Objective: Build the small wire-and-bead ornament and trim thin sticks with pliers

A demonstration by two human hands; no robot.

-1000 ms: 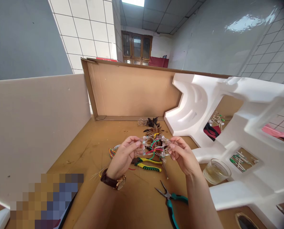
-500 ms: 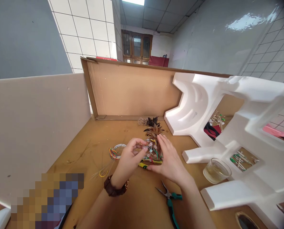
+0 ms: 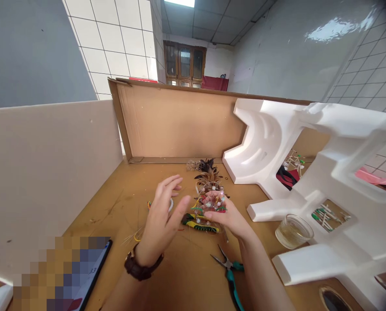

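My right hand (image 3: 231, 220) has its fingers closed around a cluster of clear and coloured beads on thin wires (image 3: 221, 199). To its left, my left hand (image 3: 163, 207) hangs with fingers apart and nothing in it. Under the beads lies a yellow-and-black handled tool (image 3: 201, 224), partly hidden by the beads. Brown feathers (image 3: 208, 178) fan out just beyond my right hand, with black feathers (image 3: 208, 164) and a coil of thin wire (image 3: 193, 165) behind them. A coil of coloured wire (image 3: 171, 204) is mostly covered by my left hand.
Needle-nose pliers with teal handles (image 3: 231, 280) lie at the front. A glass of pale liquid (image 3: 294, 232) stands right, beside a large white foam block (image 3: 264, 129). A phone (image 3: 97, 268) lies at left. Cardboard (image 3: 180, 125) walls the back.
My left hand has pulled away left and opened. My right hand has closed on the beaded cluster and shifted slightly, uncovering more of the yellow-and-black tool.
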